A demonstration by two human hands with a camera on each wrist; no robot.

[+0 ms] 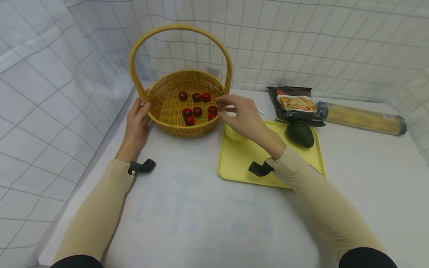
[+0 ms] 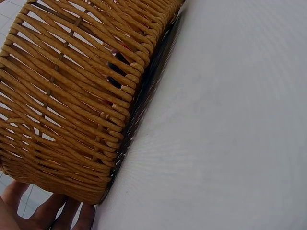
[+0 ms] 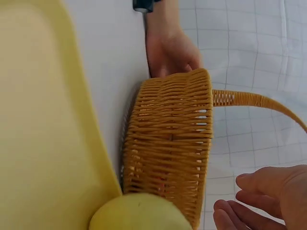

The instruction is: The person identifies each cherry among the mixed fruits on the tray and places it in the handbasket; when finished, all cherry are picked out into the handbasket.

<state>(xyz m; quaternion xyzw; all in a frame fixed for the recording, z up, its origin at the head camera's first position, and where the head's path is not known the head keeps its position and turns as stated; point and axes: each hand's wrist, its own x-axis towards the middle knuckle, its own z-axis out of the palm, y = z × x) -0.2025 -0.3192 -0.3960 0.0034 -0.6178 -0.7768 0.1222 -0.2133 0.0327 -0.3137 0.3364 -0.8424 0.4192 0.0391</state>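
A yellow wicker basket (image 1: pixel 186 132) with a tall arched handle stands at the back left, with several dark red cherries (image 1: pixel 197 112) lying inside. My left hand (image 1: pixel 136 121) grips its left side, the thumb near the foot of the handle. In the left wrist view the fingers (image 2: pixel 50 211) reach round the woven wall. Over the basket's right rim is my right hand (image 1: pixel 244 116), thumb and fingers parted, with nothing seen between them. Below this hand a yellow-green round fruit (image 1: pixel 234 134), partly hidden by it, sits on the yellow tray (image 1: pixel 234 167).
A dark green avocado (image 1: pixel 300 134) lies at the tray's back right. Behind it are a black noodle packet (image 1: pixel 296 106) and a long yellowish roll-shaped package (image 1: pixel 363 118). White gridded sheeting (image 1: pixel 301 44) rises along the table's back and left edges.
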